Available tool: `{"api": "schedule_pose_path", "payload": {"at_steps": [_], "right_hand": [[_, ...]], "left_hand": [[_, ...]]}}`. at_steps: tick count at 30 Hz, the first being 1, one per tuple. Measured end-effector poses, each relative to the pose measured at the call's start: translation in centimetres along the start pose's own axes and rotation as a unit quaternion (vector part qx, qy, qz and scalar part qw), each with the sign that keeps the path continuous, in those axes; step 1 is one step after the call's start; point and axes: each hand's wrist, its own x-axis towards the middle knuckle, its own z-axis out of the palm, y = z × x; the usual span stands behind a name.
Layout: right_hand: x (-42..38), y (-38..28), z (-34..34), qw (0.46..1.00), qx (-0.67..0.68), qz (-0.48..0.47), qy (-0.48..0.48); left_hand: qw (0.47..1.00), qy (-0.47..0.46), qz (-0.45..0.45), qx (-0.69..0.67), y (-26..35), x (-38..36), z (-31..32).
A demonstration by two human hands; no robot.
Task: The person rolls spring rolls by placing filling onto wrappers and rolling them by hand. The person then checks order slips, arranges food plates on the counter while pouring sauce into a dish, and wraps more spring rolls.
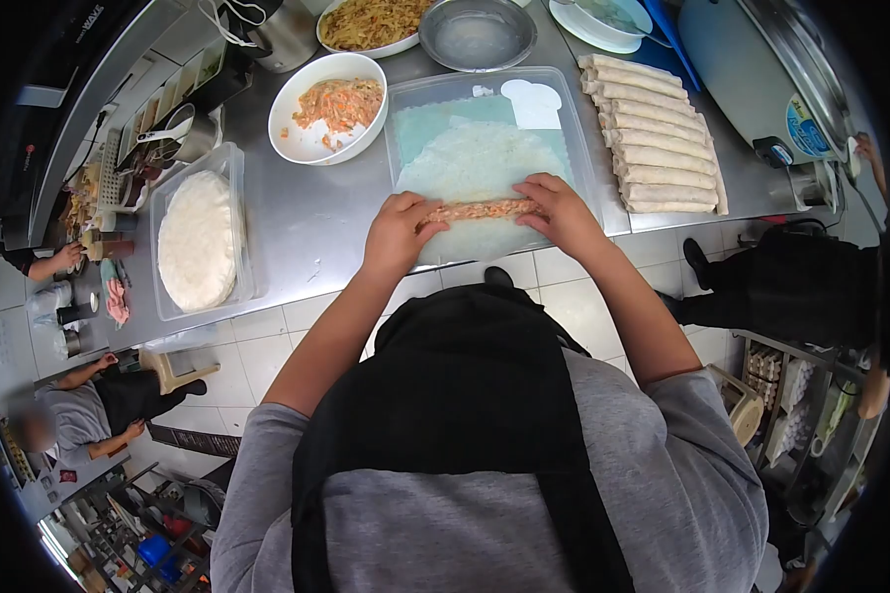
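Note:
A long strip of orange-pink minced filling (480,211) lies across a thin, pale round wrapper (485,158). My left hand (398,233) pinches the left end of the strip, with thumb and fingers curled about it. At the other end, my right hand (566,217) has its fingers and thumb closed around the filling in the same way. Under the wrapper is a translucent plastic lid (576,128) with a green sheet on it. More filling sits in a white bowl (285,128) beyond my left hand. Rolled spring rolls (658,148) are stacked to the right.
A plastic container (242,222) of stacked round wrappers (198,242) stands at the left. Along the back are a dish of shredded filling (371,25), a metal bowl (478,32) and a large pot (752,69). Other people are at both sides.

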Motion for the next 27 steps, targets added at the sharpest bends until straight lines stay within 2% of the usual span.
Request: {"api": "schedule_pose_path", "payload": {"at_steps": [5,7,8,10,12,13,15,17,19,21,23,26,27], "right_hand": [[-0.6,0.4,-0.8,0.999,0.042,0.008,-0.019],[-1.1,0.7,-0.8,1.000,0.021,-0.004,0.010],[-1.4,1.1,-0.7,0.999,0.001,-0.015,0.038],[-1.7,2.0,-0.1,0.999,-0.016,-0.022,0.032],[-2.0,2.4,0.0,0.999,-0.035,-0.031,0.028],[-2.0,1.4,-0.7,0.999,-0.005,0.006,0.032],[-1.4,1.2,-1.4,0.998,0.024,0.037,0.035],[-1.8,1.9,-1.7,0.999,-0.007,0.047,-0.009],[-1.8,2.1,-2.0,0.998,-0.001,0.052,-0.028],[-1.6,1.6,-2.3,0.997,0.005,0.055,-0.047],[-1.2,0.1,-3.3,0.998,0.000,0.055,-0.010],[-1.6,1.3,-3.7,0.995,-0.002,0.066,-0.074],[-1.7,1.6,-3.5,0.995,-0.002,0.065,-0.078]], "left_hand": [[0.999,0.043,0.023,0.010,0.8,-0.2,-0.6],[0.988,0.143,0.053,-0.018,1.5,-0.2,-0.6],[0.988,0.144,0.051,-0.018,0.8,-0.5,-0.6],[0.999,0.031,0.027,0.001,-0.7,-1.4,-0.8],[0.999,0.024,0.021,0.010,-1.3,-1.6,-0.8],[1.000,0.016,0.017,0.018,-1.2,-1.4,-1.0],[0.998,0.061,0.006,-0.017,-0.6,-1.7,-1.4],[0.993,0.100,-0.006,-0.055,-1.0,-2.1,-1.3],[0.995,0.029,0.085,0.039,-2.4,-2.4,-1.4],[0.996,0.032,0.069,0.056,-1.9,-2.9,-1.8],[0.995,0.037,0.052,0.073,-0.2,-2.9,-2.9],[0.981,-0.050,0.172,0.074,1.0,-3.1,-3.3],[0.982,-0.048,0.169,0.074,0.8,-3.2,-2.8]]}}
